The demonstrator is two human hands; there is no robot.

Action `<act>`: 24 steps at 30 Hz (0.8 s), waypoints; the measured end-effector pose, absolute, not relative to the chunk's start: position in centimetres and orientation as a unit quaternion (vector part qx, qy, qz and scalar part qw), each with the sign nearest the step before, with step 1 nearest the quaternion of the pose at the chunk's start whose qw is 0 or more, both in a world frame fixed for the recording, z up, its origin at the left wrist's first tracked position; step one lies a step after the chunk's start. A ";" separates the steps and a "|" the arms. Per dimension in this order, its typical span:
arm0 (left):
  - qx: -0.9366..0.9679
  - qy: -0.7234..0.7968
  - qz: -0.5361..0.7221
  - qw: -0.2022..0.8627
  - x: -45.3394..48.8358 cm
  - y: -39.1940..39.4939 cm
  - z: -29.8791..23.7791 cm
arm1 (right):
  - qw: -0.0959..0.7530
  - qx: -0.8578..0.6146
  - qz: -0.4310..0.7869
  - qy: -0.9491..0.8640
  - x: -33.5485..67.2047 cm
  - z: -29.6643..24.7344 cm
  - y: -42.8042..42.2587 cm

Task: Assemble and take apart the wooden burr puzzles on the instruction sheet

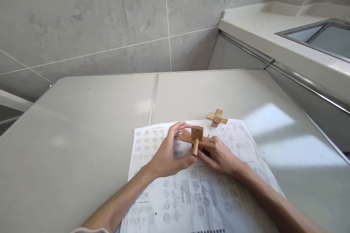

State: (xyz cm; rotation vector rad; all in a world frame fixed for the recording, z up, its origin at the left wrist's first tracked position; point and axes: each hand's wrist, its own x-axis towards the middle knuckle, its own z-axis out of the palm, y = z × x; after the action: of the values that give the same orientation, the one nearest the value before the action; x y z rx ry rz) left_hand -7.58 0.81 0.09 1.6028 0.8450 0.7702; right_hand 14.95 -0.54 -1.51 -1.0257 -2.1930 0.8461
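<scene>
A wooden puzzle (197,138) made of a flat bar, a small block and a round peg is held above a printed sheet (197,193). My right hand (220,157) grips the bar's right end, fingers wrapped round it. On the puzzle's left side, my left hand (169,153) curls its fingertips against the bar's other end. A second, smaller wooden cross puzzle (217,118) lies on the table just beyond the sheet's far edge, untouched.
The sheet with several rows of puzzle diagrams lies on a pale grey table (82,134) with a seam down its middle. A tiled wall (109,18) rises behind. A counter with a sink (319,36) stands at the right.
</scene>
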 end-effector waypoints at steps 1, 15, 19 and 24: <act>0.678 0.344 0.324 0.563 -7.6 0.9 0.1 | 0.280 -0.378 0.305 -0.828 14.9 -1.5 -0.5; 0.708 0.322 0.311 0.546 -7.7 1.6 0.9 | 0.280 -0.367 0.272 -0.844 14.5 -1.8 -0.7; 0.700 0.317 0.326 0.551 -7.5 1.7 0.9 | 0.289 -0.369 0.289 -0.835 14.4 -1.7 -0.7; 0.690 0.328 0.331 0.554 -7.7 1.4 0.9 | 0.283 -0.367 0.298 -0.834 14.1 -2.0 -0.9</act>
State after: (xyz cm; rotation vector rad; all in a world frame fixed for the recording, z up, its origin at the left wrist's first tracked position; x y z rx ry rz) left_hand -7.70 1.43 0.90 1.6302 0.7761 0.7833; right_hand 14.10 -0.93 -2.01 -0.9828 -2.2339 0.7977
